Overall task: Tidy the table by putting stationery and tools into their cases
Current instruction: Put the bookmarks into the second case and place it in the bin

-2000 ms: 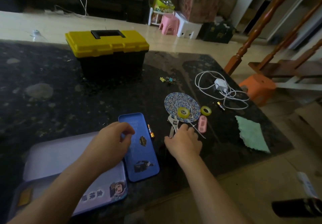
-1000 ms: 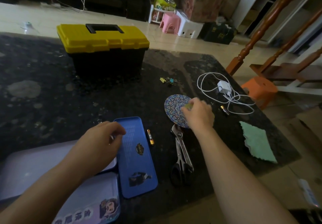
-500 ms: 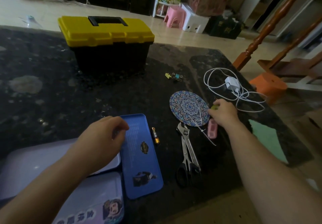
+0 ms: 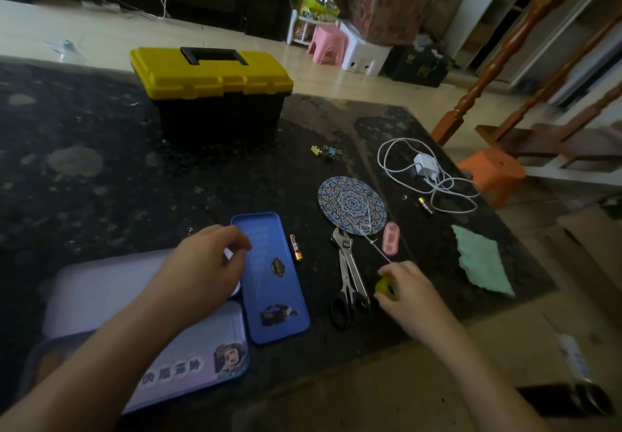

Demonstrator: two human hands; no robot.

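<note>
The right hand grips a small yellow tape roll in its fingers, held just right of the scissors at the near edge of the table. The left hand is curled with its fingertips pinched at the near left edge of the blue lid; what it pinches, if anything, I cannot tell.

Half a second ago the right hand was farther off, beside the round mat and the pink eraser; it has since drawn back toward the near edge with the roll. A second before that the hand lay over the mat, where both tape rolls had sat; none is left there. The left hand has kept its place on the lid.

The roll is a narrow yellow ring, its hole facing the camera, partly hidden by fingers. The lid is a long blue tin, its long axis running near to far and leaning slightly left at the far end. The pale case lies open at the near left, under the left forearm. The wrench and scissors lie together, long axis near to far, wrench head toward the mat. A battery lies just right of the lid, parallel to it. The yellow toolbox stands shut, far on the table.
</note>
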